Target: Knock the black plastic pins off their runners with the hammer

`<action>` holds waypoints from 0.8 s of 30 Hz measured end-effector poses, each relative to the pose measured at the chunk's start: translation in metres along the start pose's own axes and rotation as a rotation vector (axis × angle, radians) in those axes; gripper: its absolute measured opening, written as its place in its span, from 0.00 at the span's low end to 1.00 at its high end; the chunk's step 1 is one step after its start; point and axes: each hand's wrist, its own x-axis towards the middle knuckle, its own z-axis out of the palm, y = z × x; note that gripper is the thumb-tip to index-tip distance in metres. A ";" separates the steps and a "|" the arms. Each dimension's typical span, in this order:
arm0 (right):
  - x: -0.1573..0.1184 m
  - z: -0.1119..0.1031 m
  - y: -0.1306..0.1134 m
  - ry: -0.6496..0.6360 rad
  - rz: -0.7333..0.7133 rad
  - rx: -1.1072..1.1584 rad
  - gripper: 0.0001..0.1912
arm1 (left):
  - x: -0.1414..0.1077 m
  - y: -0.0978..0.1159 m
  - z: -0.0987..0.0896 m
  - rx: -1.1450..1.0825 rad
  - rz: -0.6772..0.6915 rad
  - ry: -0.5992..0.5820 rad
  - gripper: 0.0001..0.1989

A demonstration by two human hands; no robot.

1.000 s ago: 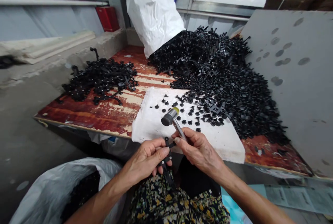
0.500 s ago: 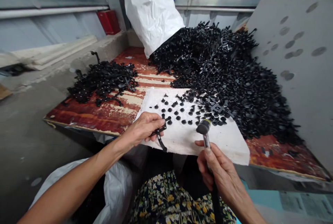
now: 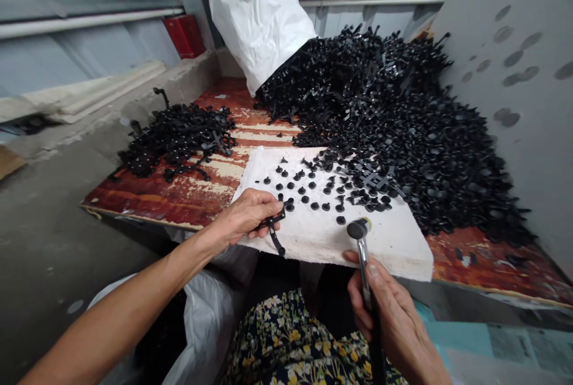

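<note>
My left hand (image 3: 255, 215) is closed on a black branched plastic piece (image 3: 275, 236), one arm of which hangs down over the white cloth pad (image 3: 308, 242). The piece's upper end meets one of the small round black parts near the fingertips; whether they are joined I cannot tell. My right hand (image 3: 385, 295) grips a mallet (image 3: 359, 228) by its handle, its dark head over the pad's front right part. Several small black stemmed discs (image 3: 314, 206) stand spread on the pad, between and beyond the hands.
A big heap of black plastic parts (image 3: 403, 116) covers the back and right of the red worn board (image 3: 152, 203). A smaller pile (image 3: 179, 134) lies at left. A white sack (image 3: 264, 21) leans over the back; another white bag (image 3: 206, 319) hangs open below the front edge.
The mallet and my right hand have moved slightly right and down, away from the discs. My left hand keeps its hold on the branched piece. The camera view has shifted a little.
</note>
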 end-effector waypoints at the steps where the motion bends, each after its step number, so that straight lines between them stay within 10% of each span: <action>1: 0.000 0.000 0.000 -0.004 0.002 0.005 0.36 | 0.000 0.000 0.000 0.001 -0.004 0.002 0.15; 24: -0.004 -0.003 -0.009 0.013 -0.081 -0.267 0.33 | -0.001 0.023 0.001 0.350 -0.025 0.039 0.14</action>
